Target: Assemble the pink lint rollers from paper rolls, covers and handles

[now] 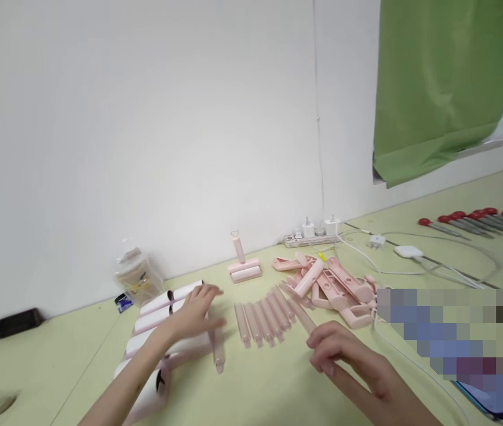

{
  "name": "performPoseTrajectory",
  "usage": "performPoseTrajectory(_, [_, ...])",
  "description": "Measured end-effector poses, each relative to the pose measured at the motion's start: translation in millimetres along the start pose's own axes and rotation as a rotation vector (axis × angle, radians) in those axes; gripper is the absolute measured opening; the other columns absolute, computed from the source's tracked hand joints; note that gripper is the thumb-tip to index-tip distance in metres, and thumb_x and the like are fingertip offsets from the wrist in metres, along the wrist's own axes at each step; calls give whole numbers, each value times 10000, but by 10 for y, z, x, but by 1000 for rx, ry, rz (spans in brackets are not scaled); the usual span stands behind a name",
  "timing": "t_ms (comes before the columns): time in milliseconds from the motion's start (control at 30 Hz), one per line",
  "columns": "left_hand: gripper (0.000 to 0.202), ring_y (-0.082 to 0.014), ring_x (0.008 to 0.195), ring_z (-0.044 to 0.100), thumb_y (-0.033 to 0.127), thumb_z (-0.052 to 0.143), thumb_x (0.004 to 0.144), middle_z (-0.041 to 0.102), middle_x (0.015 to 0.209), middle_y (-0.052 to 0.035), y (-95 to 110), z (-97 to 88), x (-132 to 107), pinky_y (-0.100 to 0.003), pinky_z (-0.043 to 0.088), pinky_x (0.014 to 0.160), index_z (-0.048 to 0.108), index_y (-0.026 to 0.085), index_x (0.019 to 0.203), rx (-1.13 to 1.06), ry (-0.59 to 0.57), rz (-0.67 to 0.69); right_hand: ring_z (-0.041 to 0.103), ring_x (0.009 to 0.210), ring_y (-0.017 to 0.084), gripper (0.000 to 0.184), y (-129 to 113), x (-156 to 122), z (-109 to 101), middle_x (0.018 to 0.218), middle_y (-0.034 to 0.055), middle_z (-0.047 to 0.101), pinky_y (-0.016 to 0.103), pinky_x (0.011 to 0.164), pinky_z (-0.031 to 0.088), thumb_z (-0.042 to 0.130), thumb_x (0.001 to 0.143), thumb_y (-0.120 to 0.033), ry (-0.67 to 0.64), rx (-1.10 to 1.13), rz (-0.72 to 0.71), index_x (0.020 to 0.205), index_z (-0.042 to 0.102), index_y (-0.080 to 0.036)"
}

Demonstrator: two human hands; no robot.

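Observation:
My left hand (196,312) reaches over a group of white paper rolls with pink ends (158,319), its fingers stretched and blurred by motion; nothing shows in it. A clear pink tube (218,355) lies just right of it. My right hand (344,355) is curled near the table's front with its fingertips pinched on the end of another clear pink tube (302,316). Between the hands lies a row of several clear pink tubes (263,319).
A heap of pink plastic handles (335,284) lies behind the right hand. An assembled pink lint roller (243,266) stands by the wall, beside a power strip (311,236) with white cables. Red-handled screwdrivers (477,220) lie far right; a clear bag (138,275) sits far left.

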State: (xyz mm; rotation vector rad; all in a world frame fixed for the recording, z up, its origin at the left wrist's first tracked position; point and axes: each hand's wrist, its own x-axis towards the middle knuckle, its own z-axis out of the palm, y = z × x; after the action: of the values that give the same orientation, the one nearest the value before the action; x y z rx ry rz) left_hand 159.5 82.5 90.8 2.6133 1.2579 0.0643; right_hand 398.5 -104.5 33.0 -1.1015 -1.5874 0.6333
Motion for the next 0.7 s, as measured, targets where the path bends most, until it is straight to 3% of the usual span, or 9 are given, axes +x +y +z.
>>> performPoseTrajectory(100, [365, -290, 1121, 382, 199, 555, 646, 523, 1130, -76, -77, 105, -492, -437, 248, 969, 549, 212, 1010, 212, 56, -12, 529, 877, 140, 114, 36, -10, 1, 874, 18, 507, 209, 740, 445, 423, 873, -231, -8, -27, -9, 816, 520, -248])
performPoseTrajectory(167, [345, -283, 1064, 425, 169, 519, 649, 545, 1076, -82, -169, 194, -640, -423, 278, 931, 544, 199, 991, 347, 72, -53, 530, 854, 143, 130, 50, -3, 2, 854, 19, 504, 221, 731, 441, 415, 876, -242, -4, -27, -2, 803, 522, -242])
performPoseTrajectory(333, [351, -259, 970, 464, 142, 468, 615, 535, 1050, -85, -347, 303, -576, -344, 345, 824, 520, 176, 960, 357, 64, -93, 518, 867, 173, 184, 30, 34, 15, 847, 40, 501, 261, 732, 430, 402, 882, -281, 4, -8, 49, 767, 532, -223])
performPoseTrajectory(533, [384, -287, 936, 469, 120, 449, 520, 534, 1006, -123, -376, 388, -458, -353, 344, 777, 493, 153, 900, 337, 53, -55, 522, 829, 173, 191, -77, 44, 40, 837, 49, 507, 284, 734, 435, 406, 876, -266, 52, 34, 40, 754, 541, -207])
performPoseTrajectory(633, [308, -280, 867, 499, 124, 443, 562, 569, 907, -104, -400, 355, -462, -341, 344, 730, 469, 168, 866, 312, 35, -57, 529, 827, 163, 186, -119, 42, 43, 851, 43, 509, 277, 739, 440, 412, 871, -238, 67, 50, 44, 756, 555, -207])
performPoseTrajectory(700, [241, -281, 842, 508, 155, 445, 617, 577, 872, -95, -348, 261, -500, -331, 339, 699, 455, 178, 857, 302, 83, -63, 528, 843, 159, 183, -134, 31, 38, 867, 41, 507, 274, 750, 437, 409, 870, -221, 65, 49, 45, 763, 557, -210])
